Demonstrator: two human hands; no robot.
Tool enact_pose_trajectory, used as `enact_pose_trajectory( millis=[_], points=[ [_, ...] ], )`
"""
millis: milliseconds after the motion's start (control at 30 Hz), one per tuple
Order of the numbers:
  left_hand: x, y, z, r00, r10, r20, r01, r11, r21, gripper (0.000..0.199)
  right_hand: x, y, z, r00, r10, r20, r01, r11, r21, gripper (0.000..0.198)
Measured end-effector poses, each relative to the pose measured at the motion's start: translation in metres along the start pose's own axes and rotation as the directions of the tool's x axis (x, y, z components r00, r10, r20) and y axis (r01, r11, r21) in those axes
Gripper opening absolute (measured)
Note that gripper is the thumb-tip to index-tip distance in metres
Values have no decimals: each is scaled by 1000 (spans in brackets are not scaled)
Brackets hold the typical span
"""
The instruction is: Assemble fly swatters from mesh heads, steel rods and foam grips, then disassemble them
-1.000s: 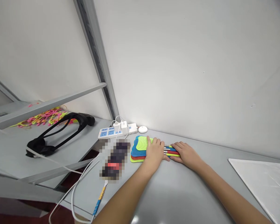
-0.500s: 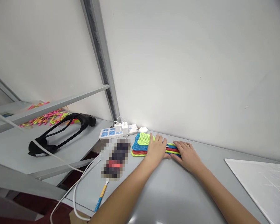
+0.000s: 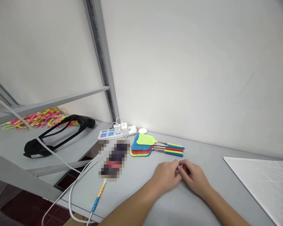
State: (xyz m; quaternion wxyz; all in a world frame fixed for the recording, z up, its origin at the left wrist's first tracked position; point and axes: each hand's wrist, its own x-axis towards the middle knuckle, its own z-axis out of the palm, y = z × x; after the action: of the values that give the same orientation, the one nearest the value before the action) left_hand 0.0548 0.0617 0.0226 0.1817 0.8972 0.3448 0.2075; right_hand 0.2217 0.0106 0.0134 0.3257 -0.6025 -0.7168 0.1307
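Note:
Several fly swatters lie stacked flat on the grey table near the wall: a yellow-green swatter (image 3: 146, 139) on top, a blue swatter (image 3: 138, 145) under it, then a red swatter (image 3: 141, 151) and another yellow-green one. Their metal shafts and coloured grips point right. Just in front of them, apart from the stack, my left hand (image 3: 167, 174) and my right hand (image 3: 195, 175) rest on the table, fingertips meeting. Both have curled, closed fingers, and I see no object in them. The left fingers are partly hidden.
To the left lie a blurred-out phone (image 3: 115, 160) on a charging cable (image 3: 98, 197) and a power strip (image 3: 106, 134) with plugs. A round white object (image 3: 142, 131) sits beside the strip. Black headgear (image 3: 61, 135) and colourful cords (image 3: 41, 118) occupy the left shelf. A white sheet (image 3: 261, 179) lies right.
Both hands have let go of the swatter stack and drawn back toward me, coming together with closed fingers. The stack stays on the table, its handles now uncovered. The view has shifted slightly.

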Motion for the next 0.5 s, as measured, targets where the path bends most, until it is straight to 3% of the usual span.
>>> enact_pose_trajectory(
  millis=[133,367,500],
  points=[
    [9,-9,-1,999,-10,-40,7,998,-63,23,3,8,-6,992,87,-94,-81,995,65,31],
    [8,-6,-14,993,2,-117,-19,990,-141,27,0,12,-12,963,171,-211,-159,985,74,35],
    [8,-6,-16,988,21,-154,-49,983,-180,29,14,10,-11,950,168,-263,-160,986,52,34]
  ],
)
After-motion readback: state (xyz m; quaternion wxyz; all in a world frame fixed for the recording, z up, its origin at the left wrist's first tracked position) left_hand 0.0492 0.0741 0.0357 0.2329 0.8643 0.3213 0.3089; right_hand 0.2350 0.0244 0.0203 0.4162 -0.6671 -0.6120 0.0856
